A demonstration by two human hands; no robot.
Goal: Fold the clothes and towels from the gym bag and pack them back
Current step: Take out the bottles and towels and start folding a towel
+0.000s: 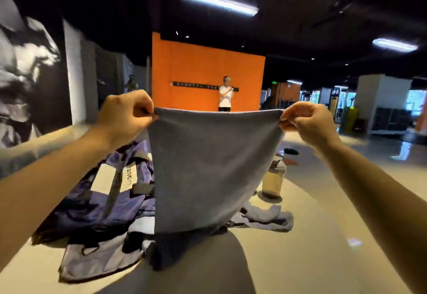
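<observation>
Up at the centre of my view, I am holding the grey towel (215, 166) stretched by its two top corners, my left hand (126, 114) at nine o'clock and my right hand (305, 120) at three o'clock, each grip pinching a corner so the cloth is hanging flat and square, ready, I judge, for a clean fold. Below it at seven o'clock the purple gym bag (99, 192) is lying on the floor (323, 236), with another garment (265, 221) at five o'clock and a bottle (273, 181) just beside the towel's right edge.
</observation>
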